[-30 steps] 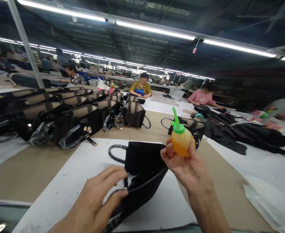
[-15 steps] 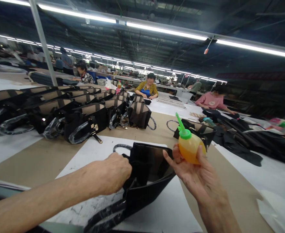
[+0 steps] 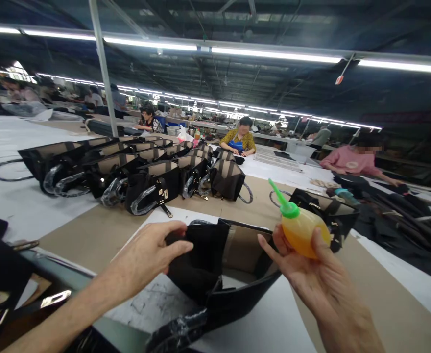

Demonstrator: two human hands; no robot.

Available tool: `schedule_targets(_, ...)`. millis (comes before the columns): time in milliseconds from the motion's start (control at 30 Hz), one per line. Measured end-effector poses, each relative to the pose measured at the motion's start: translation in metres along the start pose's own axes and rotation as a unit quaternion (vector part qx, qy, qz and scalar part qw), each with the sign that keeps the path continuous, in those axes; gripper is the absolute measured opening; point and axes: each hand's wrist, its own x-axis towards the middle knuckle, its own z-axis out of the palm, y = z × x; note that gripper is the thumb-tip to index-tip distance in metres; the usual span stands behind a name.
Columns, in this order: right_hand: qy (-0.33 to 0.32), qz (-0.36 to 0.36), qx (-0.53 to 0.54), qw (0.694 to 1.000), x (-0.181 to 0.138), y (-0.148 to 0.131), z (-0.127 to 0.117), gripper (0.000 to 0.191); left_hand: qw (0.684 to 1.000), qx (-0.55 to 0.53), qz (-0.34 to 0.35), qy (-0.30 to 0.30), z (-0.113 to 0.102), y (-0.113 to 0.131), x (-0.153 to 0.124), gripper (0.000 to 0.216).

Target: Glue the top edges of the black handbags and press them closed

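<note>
The right hand (image 3: 309, 264) is clamped on a bottle (image 3: 301, 229) at 4 o'clock, its green spout (image 3: 279, 195) pointing toward 11 o'clock. The left hand (image 3: 153, 250), spread apart, is at the 9 o'clock side of the open black bag (image 3: 237, 303), at 6 o'clock on the table (image 3: 83, 240); contact there is unclear.

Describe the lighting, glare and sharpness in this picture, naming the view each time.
Head view: tube lights glare white against the dark ceiling; head view: the metal clasp at lower left glints; head view: the squeeze bottle looks clearer than the distant workers.
</note>
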Motion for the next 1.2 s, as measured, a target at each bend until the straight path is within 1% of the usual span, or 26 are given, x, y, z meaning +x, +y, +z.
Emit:
schedule_targets(33, 0.000, 0.001, -0.002, 1.000, 0.000, 0.000, 0.000, 0.037, 0.999, -0.018, 0.014, 0.034, 0.009, 0.009, 0.001, 0.042)
schedule_targets(100, -0.001, 0.004, -0.009, 1.000, 0.001, 0.001, 0.001, 0.034, 0.995, -0.037, 0.050, 0.077, 0.030, 0.020, 0.008, 0.041)
schedule_targets(167, -0.004, 0.003, -0.014, 1.000, 0.001, 0.001, 0.000, 0.031, 0.996, -0.016, 0.070, 0.062, 0.053, 0.020, 0.023, 0.045)
schedule_targets(233, -0.007, -0.001, -0.017, 1.000, 0.000, 0.002, 0.000, 0.029, 0.999, 0.027, 0.040, 0.022, 0.074, 0.011, 0.044, 0.055)
schedule_targets(267, -0.008, -0.004, -0.019, 1.000, -0.001, 0.002, 0.000, 0.028, 0.998, 0.052, 0.015, 0.013, 0.083, 0.005, 0.056, 0.058)
schedule_targets(367, -0.013, -0.001, -0.026, 1.000, -0.003, 0.004, 0.000, 0.027, 0.994, 0.103, -0.040, -0.001, 0.102, -0.006, 0.084, 0.074)
schedule_targets(433, -0.020, 0.010, -0.038, 0.999, -0.004, 0.005, 0.001, 0.027, 0.992, 0.116, -0.044, -0.002, 0.109, -0.006, 0.096, 0.082)
schedule_targets(500, -0.028, 0.018, -0.052, 0.998, -0.004, 0.007, 0.001, 0.026, 0.992, 0.126, -0.033, 0.003, 0.112, -0.003, 0.103, 0.080)
schedule_targets(633, -0.034, 0.021, -0.082, 0.996, -0.002, 0.010, 0.003, 0.026, 0.988, 0.153, -0.010, 0.016, 0.113, 0.004, 0.112, 0.069)
schedule_targets(800, -0.032, 0.016, -0.105, 0.994, 0.001, 0.011, 0.008, 0.027, 0.988, 0.152, 0.013, 0.027, 0.118, 0.001, 0.116, 0.054)
schedule_targets(933, -0.030, 0.018, -0.100, 0.994, 0.001, 0.008, 0.008, 0.029, 0.992, 0.115, 0.042, 0.021, 0.125, -0.007, 0.111, 0.037)
schedule_targets(1033, -0.026, 0.019, -0.091, 0.995, 0.001, 0.005, 0.005, 0.029, 0.995, 0.065, 0.077, 0.010, 0.127, -0.015, 0.109, 0.030)
schedule_targets(1133, -0.010, 0.028, -0.076, 0.997, -0.001, 0.001, 0.003, 0.033, 0.992, 0.006, 0.125, 0.005, 0.119, -0.019, 0.110, 0.030)
schedule_targets(1200, -0.001, 0.029, -0.067, 0.997, -0.004, -0.002, 0.003, 0.037, 0.987, -0.025, 0.159, -0.002, 0.106, -0.016, 0.113, 0.032)
